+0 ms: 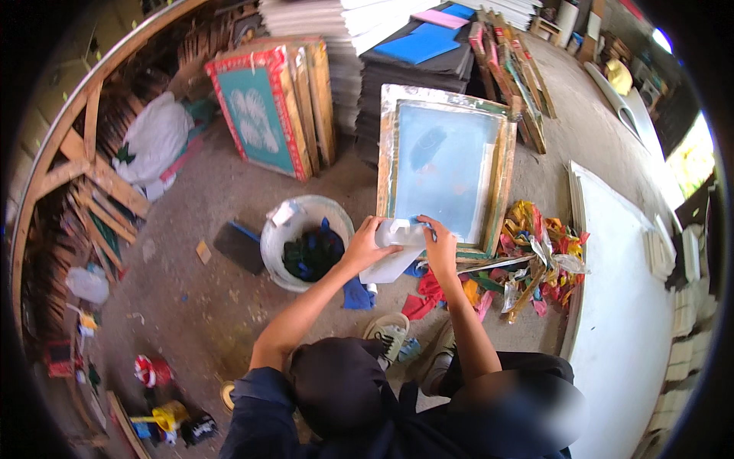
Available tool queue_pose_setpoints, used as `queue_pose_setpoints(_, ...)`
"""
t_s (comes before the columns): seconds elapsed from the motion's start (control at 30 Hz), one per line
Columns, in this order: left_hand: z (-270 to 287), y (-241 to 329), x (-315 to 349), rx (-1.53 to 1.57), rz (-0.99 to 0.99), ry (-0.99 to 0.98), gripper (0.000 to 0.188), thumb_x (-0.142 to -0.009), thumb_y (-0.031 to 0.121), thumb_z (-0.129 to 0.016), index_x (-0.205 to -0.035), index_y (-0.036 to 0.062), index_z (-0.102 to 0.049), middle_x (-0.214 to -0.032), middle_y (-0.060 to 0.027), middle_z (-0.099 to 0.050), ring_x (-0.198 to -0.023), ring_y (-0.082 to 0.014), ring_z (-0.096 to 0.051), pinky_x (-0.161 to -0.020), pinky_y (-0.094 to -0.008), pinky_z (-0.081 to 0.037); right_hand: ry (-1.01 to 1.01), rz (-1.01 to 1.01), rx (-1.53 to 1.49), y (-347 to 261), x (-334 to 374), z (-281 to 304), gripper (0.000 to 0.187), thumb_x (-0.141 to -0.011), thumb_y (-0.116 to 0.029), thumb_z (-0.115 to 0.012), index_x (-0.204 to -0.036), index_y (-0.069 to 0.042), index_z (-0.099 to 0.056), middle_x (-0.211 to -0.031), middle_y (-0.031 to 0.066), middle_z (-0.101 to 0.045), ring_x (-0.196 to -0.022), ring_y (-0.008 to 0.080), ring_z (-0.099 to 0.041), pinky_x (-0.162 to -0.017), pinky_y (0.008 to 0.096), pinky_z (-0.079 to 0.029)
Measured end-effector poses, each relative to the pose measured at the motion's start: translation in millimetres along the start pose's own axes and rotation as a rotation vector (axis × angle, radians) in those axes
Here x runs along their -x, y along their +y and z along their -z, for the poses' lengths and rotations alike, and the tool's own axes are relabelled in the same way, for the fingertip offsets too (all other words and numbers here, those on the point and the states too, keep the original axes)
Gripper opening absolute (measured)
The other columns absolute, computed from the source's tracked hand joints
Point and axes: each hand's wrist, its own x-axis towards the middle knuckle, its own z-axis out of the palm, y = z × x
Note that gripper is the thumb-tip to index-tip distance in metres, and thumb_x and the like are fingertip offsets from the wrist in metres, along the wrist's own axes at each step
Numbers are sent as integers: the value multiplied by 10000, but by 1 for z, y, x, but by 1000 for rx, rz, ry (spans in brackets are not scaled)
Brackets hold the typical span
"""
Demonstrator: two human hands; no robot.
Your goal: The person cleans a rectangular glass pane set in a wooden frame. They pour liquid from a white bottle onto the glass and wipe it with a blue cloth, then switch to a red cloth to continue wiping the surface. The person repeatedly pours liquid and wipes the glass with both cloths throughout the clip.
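Observation:
Between my two hands is a whitish translucent plastic jug point(391, 266), held over the floor at the lower edge of a screen printing frame. My left hand point(368, 246) is closed around the jug's left side near the top. On the opposite side, my right hand point(440, 243) grips its upper right part; some of these fingers are hidden. The wooden frame point(388, 145) leans upright just beyond the jug, its pale blue mesh point(443, 168) facing me. What the jug contains cannot be made out.
A white bucket point(340, 216) with dark rags stands left of the jug. Colourful scraps point(535, 252) are heaped to the right, beside a large white board point(623, 306). More framed screens point(256, 115) lean behind, near stacked sheets point(413, 73). A blue cloth point(356, 294) lies near my shoes.

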Motion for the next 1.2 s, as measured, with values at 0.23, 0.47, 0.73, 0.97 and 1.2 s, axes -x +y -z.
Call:
queue_pose_setpoints(0.23, -3, 69, -68, -321, -196, -65, 691, -664, 464, -708, -1132, 16, -466, -1042, -137, -481, -891, -313, -575, -707, -410, -494, 281, 89, 2, 21, -18, 27, 341, -835, 15, -421, -1155, -22, -531, -1122, 219, -548, -1005, 357, -550, -821, 395, -444)
queue_pose_setpoints(0.47, 0, 104, -100, -750, -482, -251, 625, -608, 345, -756, -1076, 14, -506, -1064, -131, -490, -972, -289, -525, -714, -361, -497, 185, -336, -417, 55, -20, 7, 413, -831, -36, -447, -1241, -62, -486, -842, 214, -609, -667, 236, -564, -634, 327, -440)
queue_pose_setpoints(0.73, -7, 117, -114, -883, -658, -294, 568, -574, 315, -768, -987, 22, -513, -972, -103, -495, -865, -254, -524, -671, -335, -491, 174, -511, -1219, 71, -23, -1, 346, -900, -79, -432, -1238, -9, -457, -818, -42, -488, -704, 52, -478, -650, 197, -415)
queue_pose_setpoints(0.97, -8, 126, -119, -950, -734, -303, 563, -567, 321, -774, -961, 24, -502, -967, -92, -491, -847, -248, -530, -657, -329, -495, 209, -596, -1414, 65, -24, 10, 199, -936, -229, -435, -979, -52, -515, -907, 23, -580, -836, 124, -566, -739, 280, -452)
queue_pose_setpoints(1.2, -5, 122, -124, -977, -715, -310, 554, -566, 321, -776, -947, 26, -503, -968, -88, -498, -835, -251, -540, -641, -324, -503, 253, -621, -1458, 54, -25, 15, 210, -930, -212, -445, -964, -15, -508, -896, 39, -556, -786, 127, -558, -685, 270, -466)
